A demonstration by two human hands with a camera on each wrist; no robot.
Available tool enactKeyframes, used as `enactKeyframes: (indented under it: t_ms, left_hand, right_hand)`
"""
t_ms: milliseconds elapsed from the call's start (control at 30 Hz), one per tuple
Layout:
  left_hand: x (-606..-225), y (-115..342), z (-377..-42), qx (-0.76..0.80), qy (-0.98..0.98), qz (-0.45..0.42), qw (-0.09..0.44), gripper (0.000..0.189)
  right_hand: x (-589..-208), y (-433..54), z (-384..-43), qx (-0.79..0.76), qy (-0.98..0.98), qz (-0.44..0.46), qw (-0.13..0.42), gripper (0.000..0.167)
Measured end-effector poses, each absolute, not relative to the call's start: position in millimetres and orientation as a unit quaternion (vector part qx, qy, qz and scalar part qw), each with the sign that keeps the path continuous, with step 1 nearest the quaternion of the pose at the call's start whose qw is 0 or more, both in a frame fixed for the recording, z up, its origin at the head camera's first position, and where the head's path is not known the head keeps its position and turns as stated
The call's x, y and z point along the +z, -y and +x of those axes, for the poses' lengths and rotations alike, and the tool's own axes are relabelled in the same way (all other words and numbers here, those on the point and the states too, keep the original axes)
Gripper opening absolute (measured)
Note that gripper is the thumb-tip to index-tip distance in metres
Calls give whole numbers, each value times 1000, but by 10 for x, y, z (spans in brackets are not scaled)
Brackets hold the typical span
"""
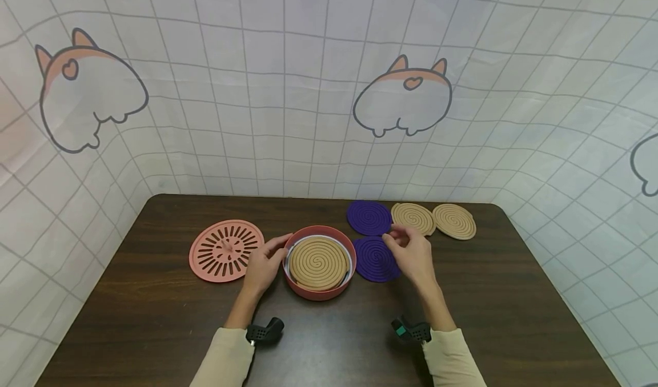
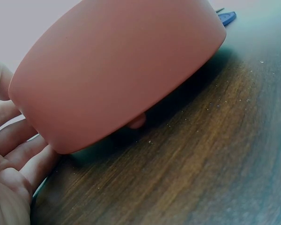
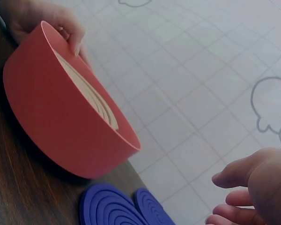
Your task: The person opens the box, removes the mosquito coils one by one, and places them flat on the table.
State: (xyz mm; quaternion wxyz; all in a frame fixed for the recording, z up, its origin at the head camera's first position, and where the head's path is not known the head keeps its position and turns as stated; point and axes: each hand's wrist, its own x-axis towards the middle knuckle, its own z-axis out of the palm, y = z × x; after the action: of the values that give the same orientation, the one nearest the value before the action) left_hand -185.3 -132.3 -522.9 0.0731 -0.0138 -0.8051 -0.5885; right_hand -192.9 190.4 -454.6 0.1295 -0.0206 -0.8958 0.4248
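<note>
A round red mosquito coil box (image 1: 310,295) stands mid-table with tan mosquito coils (image 1: 317,263) inside. My left hand (image 1: 263,268) grips its left rim, thumb over the edge and fingers along the outer wall (image 2: 112,79). To the right of the box, my right hand (image 1: 415,257) hovers with nothing in its fingers, close over a near purple coil (image 1: 377,261). A second purple coil (image 1: 369,217) lies just behind that one. In the right wrist view, the right hand's thumb and fingers (image 3: 234,173) are apart from each other.
Left of the box lies a pink slotted lid (image 1: 197,266), flat on the dark wooden table (image 1: 144,307). Two tan coils, one (image 1: 411,218) beside the far purple coil and another (image 1: 454,221) farther right, lie at the back. A white gridded curtain (image 1: 308,119) surrounds the table's back and sides.
</note>
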Motion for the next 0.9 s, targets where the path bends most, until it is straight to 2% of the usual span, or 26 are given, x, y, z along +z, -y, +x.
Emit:
enactKeyframes:
  t_ms: [600, 900]
  left_hand:
    - [-5248, 1325, -1853, -587, 806, -13, 76, 34]
    - [-5240, 1332, -1851, -586, 806, -11, 75, 34]
  right_hand:
    - [-4486, -1650, -1932, 432, 890, 35, 139, 35]
    - [-4470, -1506, -1952, 436, 892, 49, 114, 38]
